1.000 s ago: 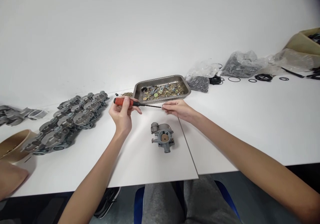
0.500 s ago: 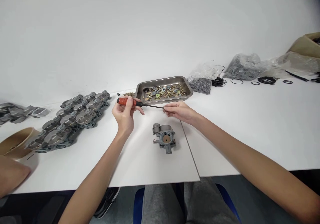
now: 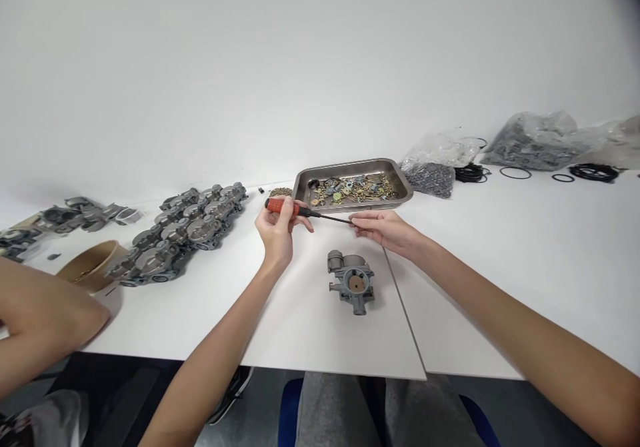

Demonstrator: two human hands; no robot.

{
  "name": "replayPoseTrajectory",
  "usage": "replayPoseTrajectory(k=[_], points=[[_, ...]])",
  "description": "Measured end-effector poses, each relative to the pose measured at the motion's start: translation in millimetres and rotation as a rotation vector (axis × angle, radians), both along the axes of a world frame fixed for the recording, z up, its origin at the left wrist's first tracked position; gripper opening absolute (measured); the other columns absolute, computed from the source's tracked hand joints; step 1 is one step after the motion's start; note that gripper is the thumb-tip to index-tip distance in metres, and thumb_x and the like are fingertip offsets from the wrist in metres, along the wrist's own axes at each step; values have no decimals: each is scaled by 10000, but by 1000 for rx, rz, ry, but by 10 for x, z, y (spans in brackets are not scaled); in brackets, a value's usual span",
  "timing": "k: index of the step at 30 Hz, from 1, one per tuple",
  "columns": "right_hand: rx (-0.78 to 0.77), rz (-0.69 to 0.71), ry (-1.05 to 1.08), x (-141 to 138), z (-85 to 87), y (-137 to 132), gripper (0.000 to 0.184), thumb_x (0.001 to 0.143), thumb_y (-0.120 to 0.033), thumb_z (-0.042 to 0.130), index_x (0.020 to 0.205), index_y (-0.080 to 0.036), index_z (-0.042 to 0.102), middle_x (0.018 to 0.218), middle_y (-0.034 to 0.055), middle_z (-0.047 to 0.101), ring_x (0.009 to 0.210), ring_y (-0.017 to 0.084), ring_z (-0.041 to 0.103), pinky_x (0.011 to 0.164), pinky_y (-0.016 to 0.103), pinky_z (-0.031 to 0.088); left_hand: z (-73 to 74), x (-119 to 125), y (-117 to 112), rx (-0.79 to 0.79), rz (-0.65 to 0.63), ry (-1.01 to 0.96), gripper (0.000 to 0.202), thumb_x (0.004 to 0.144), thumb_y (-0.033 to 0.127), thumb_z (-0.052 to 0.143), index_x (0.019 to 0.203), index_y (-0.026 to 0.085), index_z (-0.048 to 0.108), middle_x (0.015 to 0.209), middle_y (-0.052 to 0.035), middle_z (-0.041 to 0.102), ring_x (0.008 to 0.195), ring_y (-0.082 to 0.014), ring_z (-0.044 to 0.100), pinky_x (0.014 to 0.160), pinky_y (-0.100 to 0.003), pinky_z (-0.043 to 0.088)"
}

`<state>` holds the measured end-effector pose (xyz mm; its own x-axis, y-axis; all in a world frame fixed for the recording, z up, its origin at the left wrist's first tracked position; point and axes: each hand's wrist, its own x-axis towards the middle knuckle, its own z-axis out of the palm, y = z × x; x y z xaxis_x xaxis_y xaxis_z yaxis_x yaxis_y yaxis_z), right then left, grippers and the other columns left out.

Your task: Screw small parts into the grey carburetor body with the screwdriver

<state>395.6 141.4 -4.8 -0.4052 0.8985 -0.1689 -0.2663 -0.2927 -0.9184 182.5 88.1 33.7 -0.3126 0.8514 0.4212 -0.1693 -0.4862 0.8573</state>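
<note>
My left hand (image 3: 278, 232) is wrapped round the red and black handle of a screwdriver (image 3: 287, 207), its shaft pointing right. At the shaft's tip, the fingers of my right hand (image 3: 383, 228) are pinched together; whatever small thing they hold there is hidden. Below both hands a grey metal carburetor (image 3: 354, 282) rests on the white table, its round bore with a brownish disc facing me. Neither hand touches it. Just beyond my hands stands a metal tray (image 3: 406, 194) of mixed small brass-coloured and silvery parts.
Rows of carburetors (image 3: 187, 227) stand at left, near a tan bowl (image 3: 113, 250) and a co-worker's arm (image 3: 55, 307). Bags of grey parts (image 3: 434, 177) and black rubber rings (image 3: 515, 172) lie along the wall at right. A seam (image 3: 405, 307) runs between the tabletops.
The view has swung left, so everything appears farther right and more of the co-worker's arm shows. My hands keep the same hold, with the screwdriver tip at my right fingers.
</note>
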Motion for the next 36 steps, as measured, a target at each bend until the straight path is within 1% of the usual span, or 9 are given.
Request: replayPoseTrajectory(k=[3,6,13,19,24,28,32,36], points=[[11,17,16,8,-22,7,190,687,-190,838,852,-127,770,885,85,711,731,127,645,760,280,573,8,-6,5,8,8,-5,321,817,441,679,868,159,533,783,-25,669,426,-97,577,404,-258,508],[9,33,41,9,-44,17,207,661,-206,859,831,-127,772,860,72,701,734,121,639,728,252,568,8,-8,8,18,11,-15,317,814,423,687,866,154,527,778,-31,672,435,-114,592,405,-263,505],[18,49,43,11,-64,36,224,664,-219,863,841,-116,771,863,72,702,758,115,640,743,242,558,28,2,-20,25,15,-21,323,811,420,693,863,151,522,774,-32,675,439,-121,600,429,-269,520],[10,51,74,3,-66,30,187,688,-199,844,829,-103,768,842,66,701,737,107,641,730,224,562,18,23,-7,29,11,-25,316,811,417,694,871,153,531,775,-33,676,445,-123,607,431,-263,517],[-57,22,88,-27,-36,4,119,700,-139,821,785,-90,754,810,66,703,707,103,645,720,223,569,-9,33,0,14,9,-33,343,793,427,712,885,156,522,774,-31,678,451,-123,609,446,-271,532],[-96,24,103,-46,-54,-16,88,711,-116,806,767,-85,745,763,54,689,676,94,632,702,218,566,-45,42,15,4,10,-23,340,787,417,719,888,156,526,790,-29,678,455,-121,615,460,-269,538],[-82,15,118,-71,-92,-32,98,732,-124,792,809,-86,745,802,59,692,689,90,629,724,222,559,-61,72,18,3,26,-28,329,793,407,714,894,158,524,791,-23,674,449,-109,606,473,-262,535],[-41,15,113,-104,-68,-51,116,760,-153,780,851,-102,730,857,70,704,717,99,636,765,245,557,-25,73,16,-5,61,-65,317,794,399,713,875,160,521,766,-14,667,433,-104,592,470,-262,528]])
